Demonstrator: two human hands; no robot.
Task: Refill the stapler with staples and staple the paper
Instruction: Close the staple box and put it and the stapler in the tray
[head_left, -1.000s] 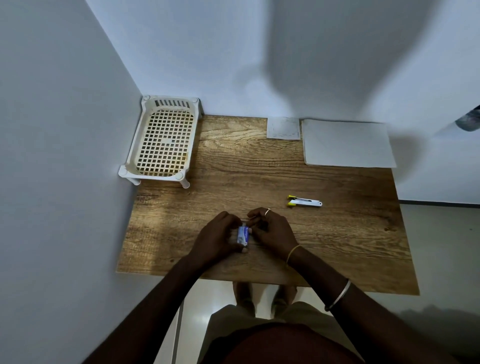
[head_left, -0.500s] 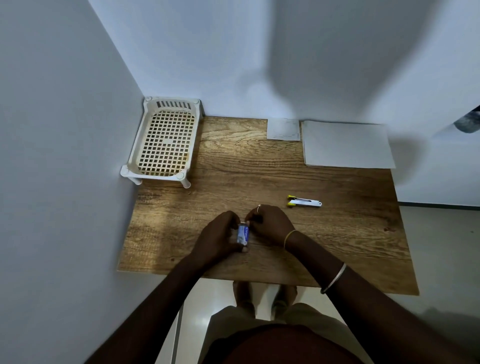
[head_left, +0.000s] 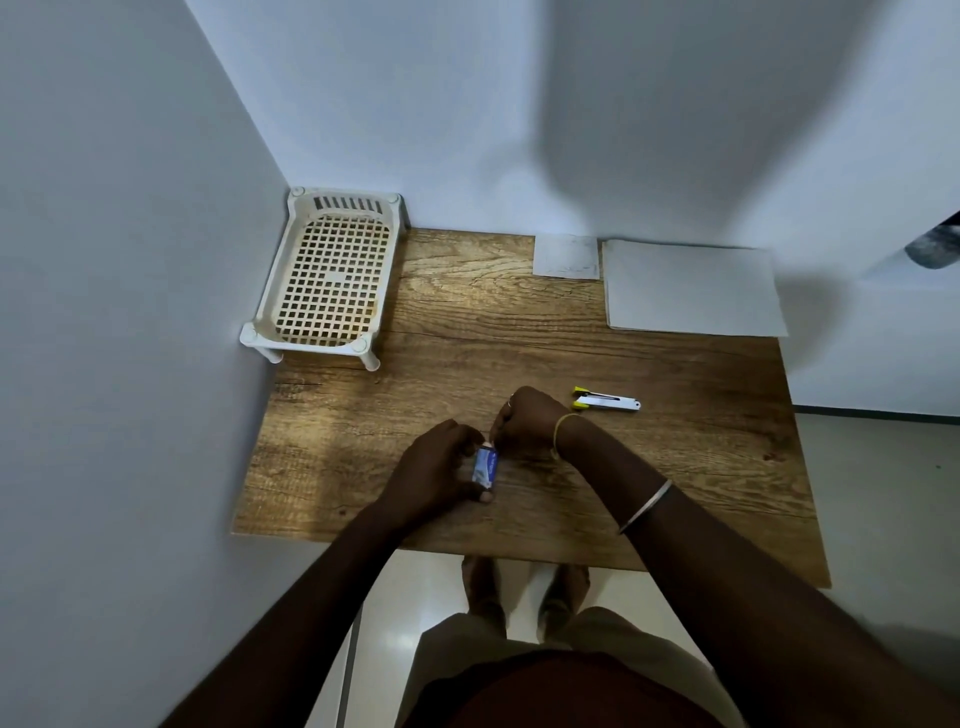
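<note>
My left hand (head_left: 434, 467) grips a small blue and white staple box (head_left: 485, 466) near the front of the wooden table (head_left: 675, 467). My right hand (head_left: 524, 418) is curled at the box's far end, its fingertips pinching there; what they pinch is hidden. A white stapler with yellow ends (head_left: 607, 401) lies on the table just right of my right hand, untouched. A stack of white paper (head_left: 691, 286) lies at the back right, with a smaller sheet (head_left: 566, 256) to its left.
A cream plastic lattice tray on short legs (head_left: 332, 280) stands at the back left corner against the walls. Walls close the table's left and back sides. My feet and the floor show below the front edge.
My right hand has moved away from me to the far end of the box, and more of the box now shows. My left hand still grips the box in the same place.
</note>
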